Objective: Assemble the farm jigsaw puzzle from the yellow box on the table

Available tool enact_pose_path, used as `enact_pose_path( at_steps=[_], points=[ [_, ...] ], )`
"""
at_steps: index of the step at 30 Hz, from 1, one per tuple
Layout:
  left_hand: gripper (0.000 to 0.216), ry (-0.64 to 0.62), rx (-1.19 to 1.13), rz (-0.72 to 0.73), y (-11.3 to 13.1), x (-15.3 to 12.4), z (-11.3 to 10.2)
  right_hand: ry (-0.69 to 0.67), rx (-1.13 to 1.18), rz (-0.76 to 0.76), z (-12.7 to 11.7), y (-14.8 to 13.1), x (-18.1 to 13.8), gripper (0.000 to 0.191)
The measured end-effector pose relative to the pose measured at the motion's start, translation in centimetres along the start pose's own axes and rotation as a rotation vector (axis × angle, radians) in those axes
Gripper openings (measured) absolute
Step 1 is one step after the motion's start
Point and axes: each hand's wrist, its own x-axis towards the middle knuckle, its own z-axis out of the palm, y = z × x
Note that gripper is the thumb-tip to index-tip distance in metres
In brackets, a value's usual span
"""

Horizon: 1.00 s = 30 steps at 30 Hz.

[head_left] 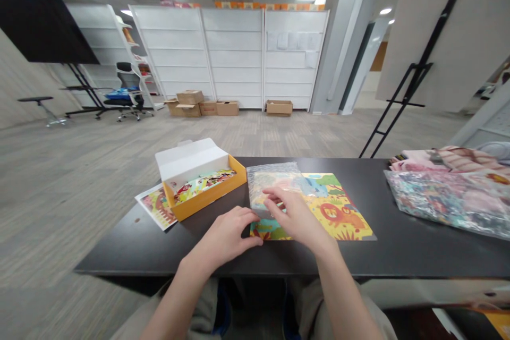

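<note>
A colourful puzzle board (319, 212) with a lion and other animals lies flat on the black table. Clear bubble wrap (274, 171) covers its upper left part. At the board's lower left corner is my left hand (231, 231), thumb and fingers apart; whether it touches the corner I cannot tell. My right hand (292, 215) reaches over the board and the wrap with its fingers curved and spaced apart, and nothing shows in its grasp. Part of the board is hidden under this hand. To the left stands a yellow box (211, 195), its white lid up, with printed pieces inside.
A printed picture sheet (157, 207) lies partly under the box. Plastic-wrapped packs (446, 202) and pink fabric (450, 158) occupy the table's right end. The table's front edge (279, 271) runs just above my lap. Cardboard boxes (189, 104) sit by the far shelves.
</note>
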Motion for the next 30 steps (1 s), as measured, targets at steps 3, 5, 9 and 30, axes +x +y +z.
enact_pose_path(
  at_steps=[3, 5, 9, 30],
  points=[
    [0.029, 0.008, 0.012, 0.011, -0.1, 0.0, 0.1, -0.024, -0.086, -0.009, 0.2, 0.9, 0.4, 0.024],
    [0.034, 0.013, 0.008, 0.020, -0.2, 0.1, 0.2, -0.029, -0.117, 0.002, 0.8, 1.7, 0.7, 0.025],
    [0.033, -0.016, 0.041, 0.025, 0.0, 0.4, 0.3, -0.022, -0.170, 0.013, 1.6, 2.6, 1.1, 0.026],
    [0.037, -0.073, 0.088, -0.057, 1.6, -0.1, -0.1, -0.239, -0.203, 0.160, -3.0, 3.6, -2.6, 0.038]
  ],
)
